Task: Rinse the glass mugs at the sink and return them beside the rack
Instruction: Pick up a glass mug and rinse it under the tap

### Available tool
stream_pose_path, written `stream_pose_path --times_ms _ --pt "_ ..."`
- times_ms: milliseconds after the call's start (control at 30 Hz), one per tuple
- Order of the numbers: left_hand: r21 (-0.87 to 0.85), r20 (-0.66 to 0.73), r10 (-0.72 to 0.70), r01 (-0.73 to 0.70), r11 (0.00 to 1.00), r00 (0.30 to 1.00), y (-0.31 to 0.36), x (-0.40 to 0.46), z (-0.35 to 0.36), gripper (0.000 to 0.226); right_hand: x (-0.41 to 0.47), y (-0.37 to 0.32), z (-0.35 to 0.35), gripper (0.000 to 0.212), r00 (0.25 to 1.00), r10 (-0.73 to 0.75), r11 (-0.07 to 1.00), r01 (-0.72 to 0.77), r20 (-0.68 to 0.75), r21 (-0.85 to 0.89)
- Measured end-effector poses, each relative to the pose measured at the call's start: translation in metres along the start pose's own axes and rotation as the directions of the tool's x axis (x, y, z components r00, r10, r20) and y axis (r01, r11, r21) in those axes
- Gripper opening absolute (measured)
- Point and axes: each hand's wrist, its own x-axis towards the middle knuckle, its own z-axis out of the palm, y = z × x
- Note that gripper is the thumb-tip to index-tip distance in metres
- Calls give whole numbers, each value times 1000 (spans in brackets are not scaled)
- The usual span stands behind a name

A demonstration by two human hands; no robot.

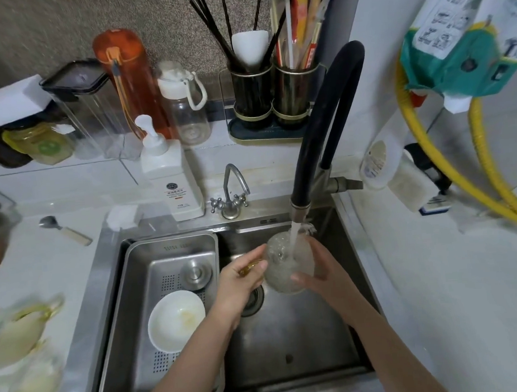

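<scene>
Both hands (241, 281) hold glass mug (282, 270) | under faucet (300, 205) | mid-sink (291, 331)

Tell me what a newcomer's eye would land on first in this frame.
Water pours from the black faucet into a glass mug held over the sink by the left hand and right hand. A white bowl sits in the steel tray on the left.

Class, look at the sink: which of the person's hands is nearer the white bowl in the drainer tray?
Left. The left hand is just right of the white bowl, gripping the glass mug's handle; the right hand holds the mug's far side.
</scene>
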Motion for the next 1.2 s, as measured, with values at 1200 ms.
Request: stream_pose_path --times_ms 1200 --pt "-31 -99 84 -87 996 992 -1 12 -7 31 19 -17 19 47 998 55 998 -55 -13 16"
